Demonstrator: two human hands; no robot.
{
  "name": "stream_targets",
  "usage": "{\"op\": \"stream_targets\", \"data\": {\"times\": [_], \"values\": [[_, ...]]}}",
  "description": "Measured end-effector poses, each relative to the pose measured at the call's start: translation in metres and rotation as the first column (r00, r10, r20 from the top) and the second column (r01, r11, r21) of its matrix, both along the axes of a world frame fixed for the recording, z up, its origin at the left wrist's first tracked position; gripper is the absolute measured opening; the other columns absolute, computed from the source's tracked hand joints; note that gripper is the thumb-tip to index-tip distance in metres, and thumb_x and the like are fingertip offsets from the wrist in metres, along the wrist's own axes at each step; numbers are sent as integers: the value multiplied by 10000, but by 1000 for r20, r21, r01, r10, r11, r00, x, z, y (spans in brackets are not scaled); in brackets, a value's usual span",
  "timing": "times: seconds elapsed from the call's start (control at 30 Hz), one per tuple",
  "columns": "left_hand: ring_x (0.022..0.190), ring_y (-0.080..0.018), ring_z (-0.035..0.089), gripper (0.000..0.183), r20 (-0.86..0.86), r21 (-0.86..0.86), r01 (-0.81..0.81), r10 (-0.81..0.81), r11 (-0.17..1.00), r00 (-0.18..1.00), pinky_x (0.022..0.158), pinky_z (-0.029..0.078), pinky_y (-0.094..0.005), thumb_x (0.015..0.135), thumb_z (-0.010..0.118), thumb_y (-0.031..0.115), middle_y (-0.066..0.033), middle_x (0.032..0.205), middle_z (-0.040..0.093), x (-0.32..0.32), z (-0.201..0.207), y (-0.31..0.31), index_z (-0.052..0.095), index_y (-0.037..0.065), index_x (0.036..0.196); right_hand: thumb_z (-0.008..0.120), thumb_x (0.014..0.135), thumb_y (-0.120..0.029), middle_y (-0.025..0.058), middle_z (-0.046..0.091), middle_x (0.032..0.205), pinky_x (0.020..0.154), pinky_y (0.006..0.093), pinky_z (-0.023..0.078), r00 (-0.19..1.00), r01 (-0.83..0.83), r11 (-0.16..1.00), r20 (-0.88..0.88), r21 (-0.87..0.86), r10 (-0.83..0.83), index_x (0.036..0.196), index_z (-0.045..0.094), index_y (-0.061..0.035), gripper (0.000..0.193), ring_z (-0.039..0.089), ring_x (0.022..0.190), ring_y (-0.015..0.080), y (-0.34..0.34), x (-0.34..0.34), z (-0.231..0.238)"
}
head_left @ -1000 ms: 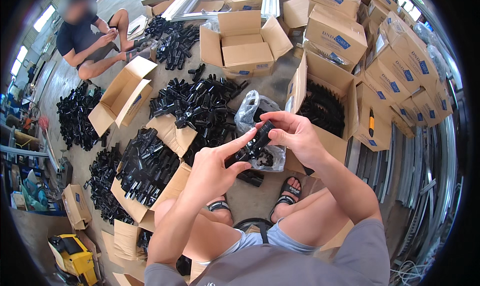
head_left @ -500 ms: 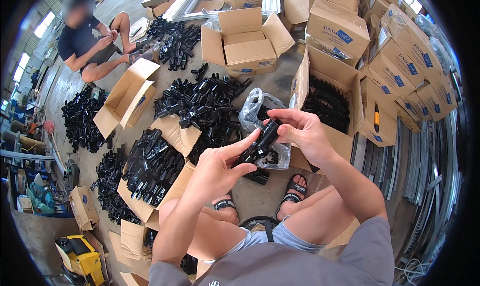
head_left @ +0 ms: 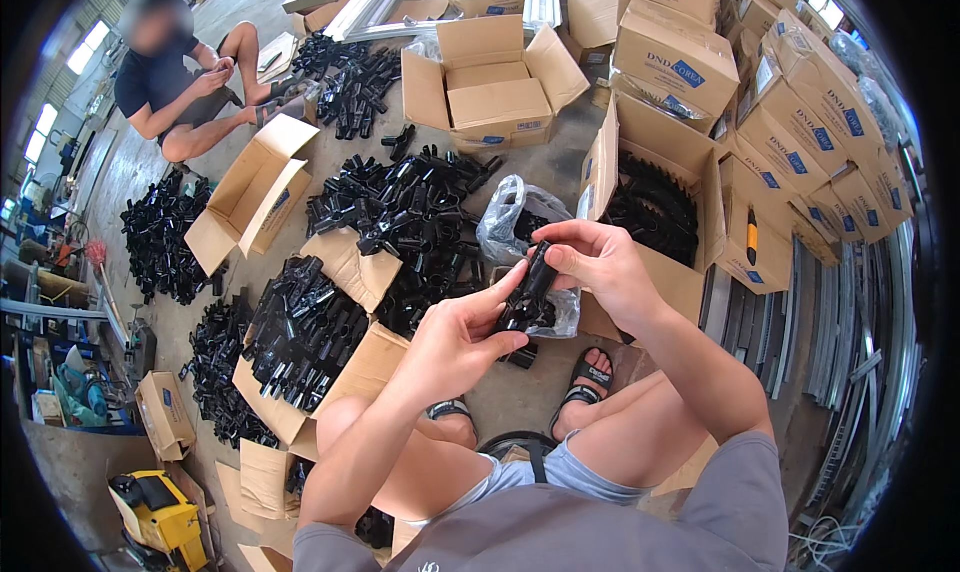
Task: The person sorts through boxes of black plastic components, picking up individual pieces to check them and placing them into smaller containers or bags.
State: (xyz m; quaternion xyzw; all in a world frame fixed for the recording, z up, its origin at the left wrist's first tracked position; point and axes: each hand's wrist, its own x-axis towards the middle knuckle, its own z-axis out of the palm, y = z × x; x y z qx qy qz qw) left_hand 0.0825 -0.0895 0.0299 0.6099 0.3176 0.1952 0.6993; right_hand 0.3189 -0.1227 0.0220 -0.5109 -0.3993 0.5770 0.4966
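Between my two hands is a glossy black tubular fitting [head_left: 529, 290], tilted with its upper end to the right. My left hand [head_left: 455, 342] is closed around its lower end, thumb and index finger along its sides. Fingertips and thumb of my right hand [head_left: 600, 265] pinch its upper end. Just behind the fitting lies a clear plastic bag [head_left: 505, 220] with small black parts in it; my hands partly hide the bag. A large heap of similar black fittings [head_left: 400, 197] spreads over the floor beyond my left hand.
An open carton of black fittings [head_left: 310, 332] stands to my left, and a carton with black toothed strips [head_left: 650, 207] to my right. An orange cutter [head_left: 752, 237] lies on a box. Stacked cartons [head_left: 680, 57] rise at far right. A person [head_left: 175, 82] sits at far left.
The fitting has shifted slightly and turned more upright between my fingers. My left hand has moved a little to the right; my right hand stays at its upper end.
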Motion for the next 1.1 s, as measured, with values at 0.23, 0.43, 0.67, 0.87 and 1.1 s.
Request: {"op": "stream_targets", "data": {"times": [0.23,0.43,0.67,0.87,1.1], "values": [[1044,-106,673,840,182,-240,-84,130,967,975,976,521,-262,920,695,-73,-84,1215,722,-14,8,11,310,118,1640,566,1073,-423,86,719,1025,735,305,585,988,121,976,118,-179,-101,1268,629,-7,463,711,871,165,34,24,-59],[1058,-212,728,809,220,-252,-249,306,935,926,940,588,-336,951,683,-36,-171,1245,720,-27,8,26,315,179,1639,657,905,-157,256,738,1074,863,474,598,265,-196,871,831,-450,489,1008,770,-8,213,727,1008,395,36,25,-220],[1056,-225,726,815,245,-302,-319,396,898,885,966,582,-358,948,689,-35,-179,1247,715,-41,11,32,314,178,1640,647,858,-39,294,714,1131,944,521,573,340,194,870,863,-453,373,1071,755,12,244,691,1112,449,26,-21,-352],[1078,-188,705,855,217,-313,-305,380,900,899,1002,539,-337,944,710,-23,-142,1249,722,-46,21,42,268,156,1653,481,978,-82,269,738,1065,900,520,597,210,221,926,942,-307,262,999,775,-11,302,732,1037,414,20,-37,-380],[1101,-180,709,831,254,-300,-323,402,897,880,989,556,-330,965,708,18,-127,1265,720,-58,27,51,274,186,1654,609,934,-61,232,727,978,883,496,578,393,373,926,915,-65,-94,1078,668,6,169,724,939,417,14,-45,-361]]}}
